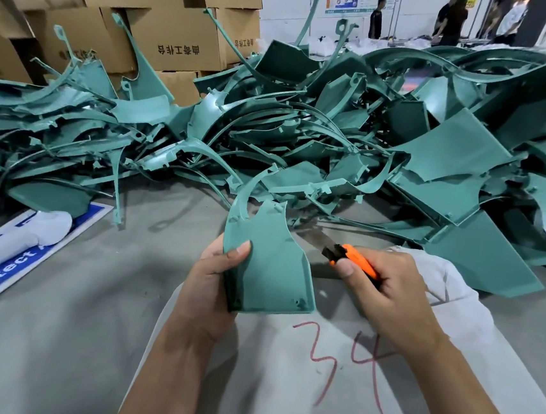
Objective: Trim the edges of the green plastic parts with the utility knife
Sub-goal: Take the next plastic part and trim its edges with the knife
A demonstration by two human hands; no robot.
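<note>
The left hand (210, 287) has its grip closed on a green plastic part (268, 259), thumb pressed flat on the face near the left edge, the other fingers hidden behind it. The part stands nearly upright, its flat panel facing the person, its lower edge over a white sack (283, 368) marked with a red "34". A thin curved arm rises from the panel's top left corner and arcs toward the heap (306, 126) of like green parts behind. The right hand (390, 291) is wrapped tight round the orange utility knife (355, 259), thumb on top of the handle. The blade (312, 239) points up and left, its tip close to the panel's right edge; whether steel touches plastic there I cannot tell.

There is open grey bench (70, 321) to the left of the hands and a bare strip between the held part and the heap. On the right, a large green panel lies near the knife hand. At the left edge lie a blue and white sign (5, 268), cut off by the frame, and a white object on it that is hard to make out. Cardboard boxes (168, 30) are stacked behind the heap, and people stand far off, blurred.
</note>
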